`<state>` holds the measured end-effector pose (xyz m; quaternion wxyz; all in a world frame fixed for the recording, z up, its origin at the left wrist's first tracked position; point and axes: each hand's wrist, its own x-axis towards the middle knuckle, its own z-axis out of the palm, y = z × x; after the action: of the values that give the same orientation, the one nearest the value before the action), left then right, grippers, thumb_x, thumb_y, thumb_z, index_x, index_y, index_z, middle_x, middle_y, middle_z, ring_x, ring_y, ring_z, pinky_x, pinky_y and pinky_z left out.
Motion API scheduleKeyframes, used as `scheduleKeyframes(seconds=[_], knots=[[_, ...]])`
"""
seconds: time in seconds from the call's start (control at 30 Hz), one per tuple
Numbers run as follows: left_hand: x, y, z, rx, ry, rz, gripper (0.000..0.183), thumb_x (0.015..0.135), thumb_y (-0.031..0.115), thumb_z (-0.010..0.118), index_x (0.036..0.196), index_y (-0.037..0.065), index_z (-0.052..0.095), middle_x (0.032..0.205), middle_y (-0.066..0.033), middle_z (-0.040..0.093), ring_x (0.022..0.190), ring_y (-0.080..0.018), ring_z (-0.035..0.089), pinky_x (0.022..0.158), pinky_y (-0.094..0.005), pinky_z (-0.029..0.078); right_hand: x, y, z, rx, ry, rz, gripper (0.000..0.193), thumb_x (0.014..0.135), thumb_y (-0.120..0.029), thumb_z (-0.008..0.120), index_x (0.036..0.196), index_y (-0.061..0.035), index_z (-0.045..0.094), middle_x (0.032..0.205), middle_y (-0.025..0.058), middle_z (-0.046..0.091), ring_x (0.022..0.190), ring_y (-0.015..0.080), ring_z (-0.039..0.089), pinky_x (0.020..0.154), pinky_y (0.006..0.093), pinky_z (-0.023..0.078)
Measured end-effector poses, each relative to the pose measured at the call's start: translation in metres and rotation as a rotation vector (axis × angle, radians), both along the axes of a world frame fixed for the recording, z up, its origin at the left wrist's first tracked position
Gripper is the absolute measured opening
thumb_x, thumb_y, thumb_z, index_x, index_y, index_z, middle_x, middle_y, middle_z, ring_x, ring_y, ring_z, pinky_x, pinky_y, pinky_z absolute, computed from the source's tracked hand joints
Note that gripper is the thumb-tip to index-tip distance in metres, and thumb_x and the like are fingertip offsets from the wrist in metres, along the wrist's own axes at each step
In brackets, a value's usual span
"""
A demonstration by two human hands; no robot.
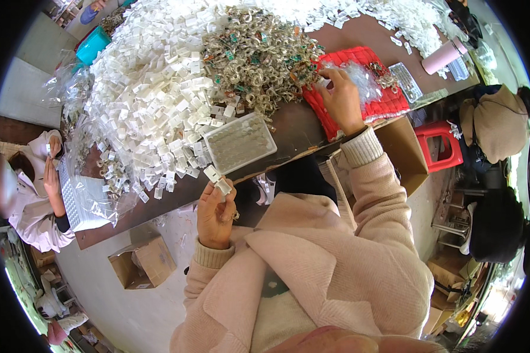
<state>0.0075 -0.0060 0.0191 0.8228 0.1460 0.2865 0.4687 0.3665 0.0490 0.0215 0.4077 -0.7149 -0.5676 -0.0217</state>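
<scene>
My left hand (215, 219), in front of the table's near edge, pinches a small white card (218, 180) between thumb and fingertips. A small ring-like metal piece (236, 216) shows by its curled lower fingers. Over the red quilted cloth (388, 107), my right hand (343, 99) has its fingers bent together; what they hold, if anything, I cannot make out. Small clear plastic bags (362, 79) lie beside it on the cloth. Left of that hand rises a heap of metal rings (259, 59), with a larger heap of white cards (165, 88) beyond.
A clear shallow tray (240, 143) sits near the table's front edge. A pink bottle (444, 56) stands at the right, near a flat tray of small pieces (405, 82). At the left, another person's hand (52, 176) is by a white tray (85, 203). Below are a cardboard box (153, 262) and red stool (440, 147).
</scene>
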Motion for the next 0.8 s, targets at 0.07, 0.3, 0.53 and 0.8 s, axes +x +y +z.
scheduleKeyframes(seconds=[0.07,0.3,0.53,0.8], knots=[[-0.001,0.0,0.001,-0.006,0.027,-0.033,0.027,0.094,0.01,0.061,0.116,-0.003,0.056,0.099,-0.0118,0.06,0.066,-0.0071,0.049,0.041,-0.0139,0.033,0.002,0.009,-0.004,0.003,-0.063,0.008,0.022,0.081,-0.013,0.071,0.101,-0.0074,0.065,0.097,0.018,0.065,0.076,0.0344,0.065,0.066,0.0418,0.051],[-0.003,0.005,-0.002,0.022,-0.031,-0.078,0.023,0.095,0.01,0.059,0.115,-0.001,0.057,0.096,-0.0096,0.062,0.061,-0.0076,0.049,0.042,-0.0163,0.032,0.002,0.015,0.003,0.125,0.125,0.035,0.019,0.083,-0.009,0.071,0.101,-0.003,0.066,0.095,0.016,0.068,0.077,0.0285,0.066,0.067,0.0361,0.052],[-0.002,0.005,0.0,0.025,-0.055,-0.101,0.021,0.095,0.009,0.058,0.114,-0.001,0.057,0.098,-0.0082,0.062,0.072,-0.0089,0.053,0.043,-0.0163,0.034,0.003,0.017,0.024,0.281,0.582,0.042,0.021,0.094,-0.006,0.064,0.113,0.0022,0.063,0.101,0.0047,0.066,0.091,0.0107,0.062,0.082,0.0259,0.051],[0.003,0.0,0.009,0.074,0.027,-0.113,0.026,0.095,0.014,0.059,0.115,-0.002,0.057,0.09,-0.0097,0.06,0.049,-0.0042,0.037,0.04,-0.0149,0.028,-0.011,-0.003,0.041,0.42,1.154,0.369,0.019,0.098,-0.014,0.06,0.112,-0.001,0.062,0.098,0.0049,0.066,0.09,0.0131,0.063,0.086,0.0293,0.05]])
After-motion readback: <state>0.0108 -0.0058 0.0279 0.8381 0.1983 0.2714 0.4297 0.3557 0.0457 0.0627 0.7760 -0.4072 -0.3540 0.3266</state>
